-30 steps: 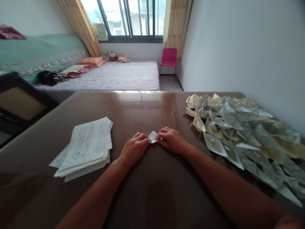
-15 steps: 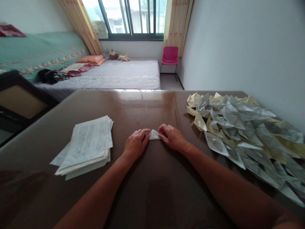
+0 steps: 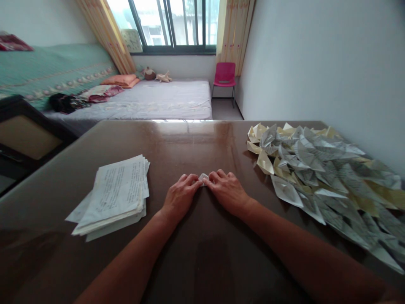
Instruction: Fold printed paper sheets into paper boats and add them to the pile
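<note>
A small folded piece of printed paper [image 3: 203, 176] lies on the brown table [image 3: 190, 147], straight ahead of me. My left hand [image 3: 182, 192] grips its left side, with the thumb at the lower edge. From the other side my right hand [image 3: 228, 192] holds it, thumb pressed on the front and fingers curled at the right. Both thumb tips nearly meet at the middle. Much of the paper is hidden under the fingers, so its full shape does not show.
To the left rests a stack of printed sheets [image 3: 114, 190]. Many folded paper boats [image 3: 313, 164] are heaped along the right side, by the wall. Beyond the table's far edge stand a bed [image 3: 171, 97] and a pink chair [image 3: 225, 76]. A dark chair [image 3: 28, 131] is at left.
My hands have come closer together over the folded paper. Both thumbs have moved inward to its middle, covering more of it. The view has shifted slightly.
</note>
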Tool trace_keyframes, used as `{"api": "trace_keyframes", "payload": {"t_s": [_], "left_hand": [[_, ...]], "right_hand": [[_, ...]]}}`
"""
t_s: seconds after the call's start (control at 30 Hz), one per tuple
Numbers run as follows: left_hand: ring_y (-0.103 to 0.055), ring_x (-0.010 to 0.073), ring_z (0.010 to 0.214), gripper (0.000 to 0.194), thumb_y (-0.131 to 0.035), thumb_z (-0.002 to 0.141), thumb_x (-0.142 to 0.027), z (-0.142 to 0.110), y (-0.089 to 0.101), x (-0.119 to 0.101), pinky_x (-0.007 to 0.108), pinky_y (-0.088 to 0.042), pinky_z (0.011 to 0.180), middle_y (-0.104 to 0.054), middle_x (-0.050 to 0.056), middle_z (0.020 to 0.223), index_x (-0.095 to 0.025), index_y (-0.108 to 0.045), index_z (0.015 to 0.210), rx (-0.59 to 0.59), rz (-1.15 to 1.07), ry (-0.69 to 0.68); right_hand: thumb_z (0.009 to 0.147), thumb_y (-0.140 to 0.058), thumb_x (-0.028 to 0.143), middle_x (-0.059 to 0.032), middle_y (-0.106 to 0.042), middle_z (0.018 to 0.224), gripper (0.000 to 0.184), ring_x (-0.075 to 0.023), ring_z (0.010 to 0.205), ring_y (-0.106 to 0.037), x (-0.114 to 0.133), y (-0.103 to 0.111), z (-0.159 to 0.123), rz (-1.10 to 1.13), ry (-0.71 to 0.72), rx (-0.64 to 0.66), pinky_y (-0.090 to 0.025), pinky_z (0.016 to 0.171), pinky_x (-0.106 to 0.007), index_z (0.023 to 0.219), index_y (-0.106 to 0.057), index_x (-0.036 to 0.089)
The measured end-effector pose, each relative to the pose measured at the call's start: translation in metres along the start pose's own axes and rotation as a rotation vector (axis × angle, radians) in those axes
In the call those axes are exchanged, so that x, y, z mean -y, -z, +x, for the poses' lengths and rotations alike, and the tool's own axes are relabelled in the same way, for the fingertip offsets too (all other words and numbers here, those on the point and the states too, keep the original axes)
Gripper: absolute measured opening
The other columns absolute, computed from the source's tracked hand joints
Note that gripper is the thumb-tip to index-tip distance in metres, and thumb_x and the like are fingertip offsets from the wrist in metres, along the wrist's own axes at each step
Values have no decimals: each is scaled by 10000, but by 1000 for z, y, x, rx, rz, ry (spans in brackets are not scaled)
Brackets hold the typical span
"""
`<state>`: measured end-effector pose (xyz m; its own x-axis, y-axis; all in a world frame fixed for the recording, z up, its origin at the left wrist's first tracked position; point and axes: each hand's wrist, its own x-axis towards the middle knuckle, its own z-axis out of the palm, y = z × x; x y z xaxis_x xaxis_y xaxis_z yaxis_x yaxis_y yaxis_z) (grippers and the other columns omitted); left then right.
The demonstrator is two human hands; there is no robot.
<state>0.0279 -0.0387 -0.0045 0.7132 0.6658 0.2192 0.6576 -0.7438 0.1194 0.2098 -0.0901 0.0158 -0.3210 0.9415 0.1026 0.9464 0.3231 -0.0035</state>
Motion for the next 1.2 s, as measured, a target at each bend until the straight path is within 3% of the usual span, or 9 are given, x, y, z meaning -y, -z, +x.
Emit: {"api": "trace_keyframes", "payload": {"t_s": [0.13,0.4,0.57,0.67,0.83,0.9,1.0,1.1,1.2], "left_hand": [[-511,220,1012,333,-476,907,-157,-4,9,-11,328,-492,777,-585,59,1176,-267,-577,1204,69,114,14],[-535,262,1004,333,-459,875,-94,-8,22,-25,339,-489,667,-610,107,1141,-197,-607,1154,146,247,70],[-557,254,988,250,-472,878,-138,-11,20,-14,331,-495,660,-646,81,1086,-226,-657,1021,65,121,106],[-558,230,1012,218,-497,901,-271,-10,16,-6,315,-509,715,-653,42,1099,-275,-631,1073,-24,14,154],[-574,220,1016,322,-513,899,-311,-8,7,2,323,-515,769,-659,31,1100,-295,-560,1217,-52,-119,186],[-594,212,968,311,-509,899,-297,-7,5,4,337,-513,799,-664,34,1052,-279,-577,1203,-89,-217,191],[-617,173,886,316,-531,887,-307,-5,2,5,301,-530,762,-661,35,1008,-254,-585,1194,-185,-511,240],[-623,162,912,405,-590,849,-348,-1,3,4,272,-544,734,-650,56,1078,-222,-556,1232,-261,-818,319],[-628,176,939,467,-629,817,-367,1,4,3,275,-543,743,-645,82,1125,-184,-548,1239,-220,-1004,371]], "right_hand": [[938,-414,162,-148,-592,1112,333,-271,1024,-475,8,3,-6,-73,-27,49,-400,739,-398,1249,-532,136],[889,-407,80,-178,-599,1071,282,-281,971,-507,15,12,-12,-91,-68,156,-412,710,-417,971,-673,127],[879,-444,85,-164,-617,1025,246,-271,946,-533,9,17,-7,-51,-89,174,-419,696,-386,894,-682,147],[913,-477,190,-132,-626,1044,200,-258,985,-532,-1,14,0,16,-123,67,-437,745,-373,987,-663,176],[892,-555,410,-88,-576,1263,511,-234,1123,-489,-11,-6,7,245,-47,-71,-442,887,-353,1358,-453,226],[903,-539,398,-76,-607,1233,482,-231,1113,-501,-12,-13,8,352,-46,-109,-432,914,-354,1346,-470,220],[912,-519,334,-62,-666,1090,305,-207,1010,-555,-14,-19,10,598,-105,-213,-439,884,-331,1180,-594,208],[910,-498,299,-40,-671,927,234,-158,820,-592,-16,-21,13,972,-190,-250,-466,750,-275,1081,-616,192],[902,-492,335,-16,-630,833,301,-125,676,-558,-16,-23,15,1293,-251,-190,-456,598,-232,1152,-562,183]]}}
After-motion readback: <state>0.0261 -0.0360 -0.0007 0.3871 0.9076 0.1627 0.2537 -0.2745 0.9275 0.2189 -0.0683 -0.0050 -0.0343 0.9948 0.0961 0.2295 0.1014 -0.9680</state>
